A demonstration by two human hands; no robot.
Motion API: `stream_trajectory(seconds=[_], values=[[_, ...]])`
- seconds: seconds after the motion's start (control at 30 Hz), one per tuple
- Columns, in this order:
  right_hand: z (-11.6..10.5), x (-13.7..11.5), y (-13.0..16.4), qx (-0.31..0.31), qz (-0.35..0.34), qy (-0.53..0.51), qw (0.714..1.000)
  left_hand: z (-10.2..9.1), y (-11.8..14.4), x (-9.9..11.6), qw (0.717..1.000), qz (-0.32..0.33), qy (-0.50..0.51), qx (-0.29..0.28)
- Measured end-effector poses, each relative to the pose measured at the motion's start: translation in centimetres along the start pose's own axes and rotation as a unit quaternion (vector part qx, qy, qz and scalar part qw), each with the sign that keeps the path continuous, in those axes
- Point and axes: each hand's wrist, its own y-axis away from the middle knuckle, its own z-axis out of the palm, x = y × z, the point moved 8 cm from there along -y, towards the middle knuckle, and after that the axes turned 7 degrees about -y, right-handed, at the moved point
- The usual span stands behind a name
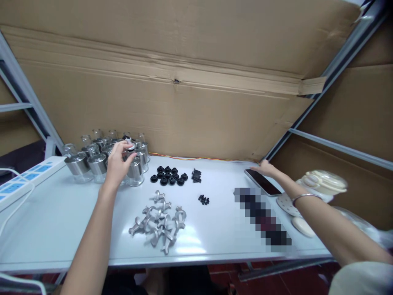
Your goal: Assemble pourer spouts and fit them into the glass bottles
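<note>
My left hand point(119, 159) pinches a silver-grey stopper point(130, 143) between thumb and fingers at the mouth of a glass bottle with a metal band point(135, 170). Whether the stopper sits in the neck, I cannot tell. At the far right, my right hand point(265, 168) grips the far edge of a dark-screened phone point(263, 182), its fingers partly hidden. Below my left hand, a loose heap of silver-grey stopper-shaped parts point(161, 219) lies on the table. Black round caps point(168, 175) are grouped to its far side.
Several banded glass bottles point(78, 166) stand at the back left, beside a white power strip point(30, 177). Black screws point(197, 175) and tiny black pieces point(204, 199) lie mid-table. A cream container point(325, 182) stands at right. Cardboard point(190, 119) walls the back; thin wires run along it.
</note>
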Motion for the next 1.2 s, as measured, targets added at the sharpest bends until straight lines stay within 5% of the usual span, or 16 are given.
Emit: stream_trajectory(seconds=[0.13, 0.33, 0.43, 0.53, 0.67, 0.87, 1.03, 1.2], values=[[3.7, -3.3, 0.1, -0.051, 0.028, 0.059, 0.997, 0.2, 0.1, -0.3, 1.0, -0.001, 0.008, -0.01], [9.4, -17.2, 2.8, -0.084, -0.126, -0.006, 0.988, 1.0, 0.5, -1.8, 0.995, -0.062, 0.074, -0.037], [9.8, -23.8, 5.7, -0.089, -0.208, -0.072, 0.971, 0.7, 0.2, -0.3, 0.997, -0.019, 0.071, -0.027], [8.2, -27.9, 8.9, -0.085, -0.263, -0.128, 0.953, -0.4, -0.2, 3.2, 0.996, 0.042, 0.079, 0.005], [4.8, -30.1, 12.6, -0.109, -0.321, -0.26, 0.904, -1.2, 0.3, 8.9, 0.974, 0.099, 0.203, 0.02], [4.3, -30.7, 16.8, -0.36, -0.359, -0.243, 0.826, 2.2, 3.5, 14.8, 0.94, 0.142, 0.305, -0.052], [3.2, -30.0, 17.2, -0.395, -0.359, -0.129, 0.836, 4.2, 5.5, 16.3, 0.945, 0.194, 0.257, -0.063], [1.7, -29.8, 16.4, -0.325, -0.366, -0.145, 0.86, 5.0, 6.1, 16.1, 0.956, 0.201, 0.205, -0.06]])
